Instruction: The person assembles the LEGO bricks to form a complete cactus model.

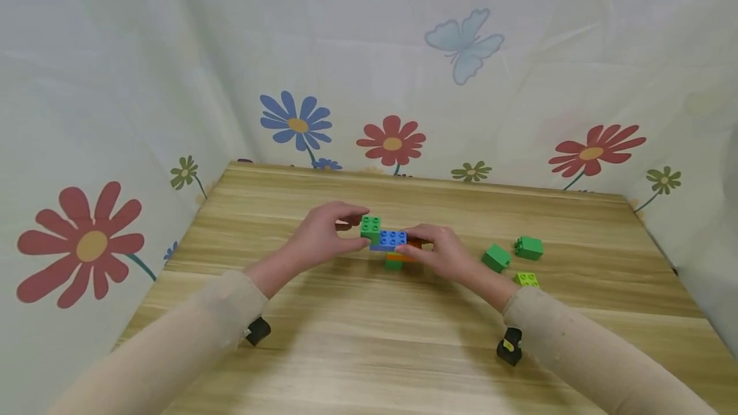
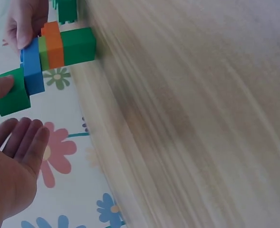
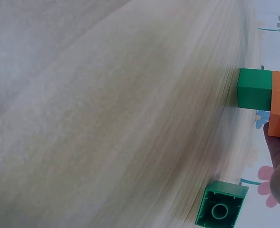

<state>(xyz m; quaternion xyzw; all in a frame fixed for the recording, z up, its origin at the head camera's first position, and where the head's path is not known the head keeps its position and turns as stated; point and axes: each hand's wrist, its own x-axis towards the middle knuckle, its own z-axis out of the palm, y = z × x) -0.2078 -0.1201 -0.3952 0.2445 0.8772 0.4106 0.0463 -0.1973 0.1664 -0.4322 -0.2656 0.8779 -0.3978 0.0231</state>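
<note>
A stack of toy building bricks is held just above the table, mid-view. In the head view a green brick [image 1: 371,228] sits on the left end of a blue brick [image 1: 392,239]. Beneath the blue one, the left wrist view shows a thin lime brick [image 2: 43,53], an orange brick [image 2: 54,45] and another green brick [image 2: 79,46]. My right hand [image 1: 444,252] grips the stack at the blue brick's right end. My left hand [image 1: 323,232] is around the upper green brick, its thumb touching it; the left wrist view shows its fingers apart from the brick.
Right of my right hand, two green bricks [image 1: 496,258] [image 1: 529,248] lie on their sides on the wooden table [image 1: 369,344]. A lime brick [image 1: 526,280] is partly hidden behind the right sleeve. Flower-printed white cloth [image 1: 346,50] surrounds the table's back and sides.
</note>
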